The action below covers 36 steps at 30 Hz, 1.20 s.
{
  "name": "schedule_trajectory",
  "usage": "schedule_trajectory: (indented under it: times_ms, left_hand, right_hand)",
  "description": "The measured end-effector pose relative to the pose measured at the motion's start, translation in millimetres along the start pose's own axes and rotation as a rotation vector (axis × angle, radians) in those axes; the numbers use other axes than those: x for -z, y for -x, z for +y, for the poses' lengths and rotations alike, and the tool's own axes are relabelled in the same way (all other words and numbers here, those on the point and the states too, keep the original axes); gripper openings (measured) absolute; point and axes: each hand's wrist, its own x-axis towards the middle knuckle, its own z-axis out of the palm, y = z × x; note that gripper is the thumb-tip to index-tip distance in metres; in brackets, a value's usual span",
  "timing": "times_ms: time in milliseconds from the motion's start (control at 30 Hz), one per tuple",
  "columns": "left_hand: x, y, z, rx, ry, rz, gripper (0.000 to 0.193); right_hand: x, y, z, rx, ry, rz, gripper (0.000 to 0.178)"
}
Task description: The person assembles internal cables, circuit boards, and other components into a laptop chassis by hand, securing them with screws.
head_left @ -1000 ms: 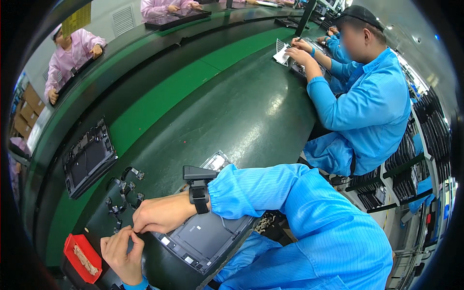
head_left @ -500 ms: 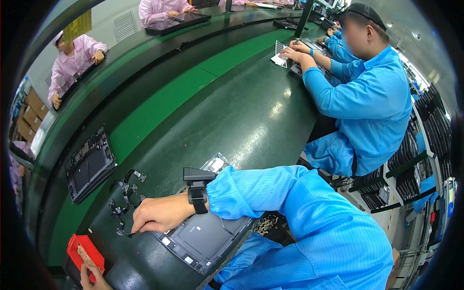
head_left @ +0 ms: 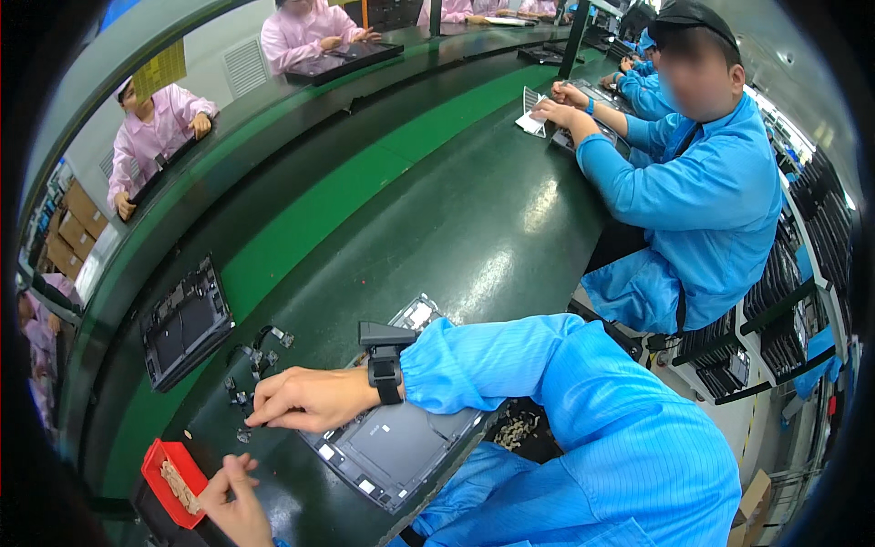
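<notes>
My right hand point(head_left: 310, 398), with a black band and box-shaped device point(head_left: 385, 351) on its wrist, reaches over the dark green bench. Its thumb and fingers are pinched beside small black cable assemblies with connectors point(head_left: 272, 337); what they grip is too small to make out. Beneath that forearm lies a flat grey laptop chassis point(head_left: 392, 447), partly covered by the hand and sleeve. My left hand point(head_left: 239, 510) is next to a red tray point(head_left: 157, 453) of small beige pieces point(head_left: 179, 485). Its thumb and index finger come together, and anything between them is hidden.
Another opened laptop chassis point(head_left: 187, 324) lies further left on the green strip point(head_left: 273, 264). A person in blue point(head_left: 693, 182) works at the right; people in pink point(head_left: 150, 137) stand beyond the bench. Racks of dark panels point(head_left: 775, 301) stand at the right. A bin of beige scraps point(head_left: 519, 428) is below the edge.
My left hand has come up out of the red tray and moved right, toward my right hand. My right hand has shifted slightly upward near the cable assemblies. The whole view has shifted slightly.
</notes>
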Motion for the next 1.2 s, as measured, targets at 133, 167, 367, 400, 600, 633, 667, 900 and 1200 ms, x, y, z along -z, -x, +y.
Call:
schedule_trajectory:
  times_ms: [133,167,367,400,600,633,667,900,1200]
  left_hand:
    - [-33.2,-4.7,0.8,-0.088,0.034,-0.120,0.034]
    - [-37.0,-7.4,-4.9,-0.117,0.027,-0.119,0.033]
    - [-43.4,-8.2,-5.2,-0.130,0.123,-0.047,0.035]
    - [-44.4,-6.7,-6.0,-0.124,0.118,-0.050,0.035]
    - [-64.0,5.8,7.3,-0.250,0.031,-0.189,0.028]
    - [-64.2,6.1,5.2,-0.247,0.027,-0.190,0.028]
    - [-64.4,6.3,2.7,-0.251,0.037,-0.186,0.019]
    - [-66.8,9.3,12.3,-0.415,-0.104,-0.223,0.028]
    - [-75.6,9.1,5.9,-0.591,-0.318,-0.240,0.032]
  right_hand:
    - [-11.1,0.1,2.0,0.076,-0.086,0.069,0.027]
    - [-9.3,1.1,3.7,0.074,-0.061,0.028,0.027]
    - [-5.3,0.3,4.2,-0.050,-0.138,0.078,0.033]
    - [-5.2,-2.3,3.8,-0.138,-0.237,0.145,0.035]
    - [3.6,-5.4,-3.2,-0.317,-0.426,0.043,0.027]
    - [3.4,-4.8,-1.9,-0.348,-0.523,0.046,0.024]
    - [3.8,-4.5,-1.3,-0.378,-0.620,0.049,0.022]
    - [7.0,-6.4,-7.1,-0.355,-0.604,0.119,0.025]
    - [19.3,-14.5,-29.7,-0.187,-0.553,0.208,0.012]
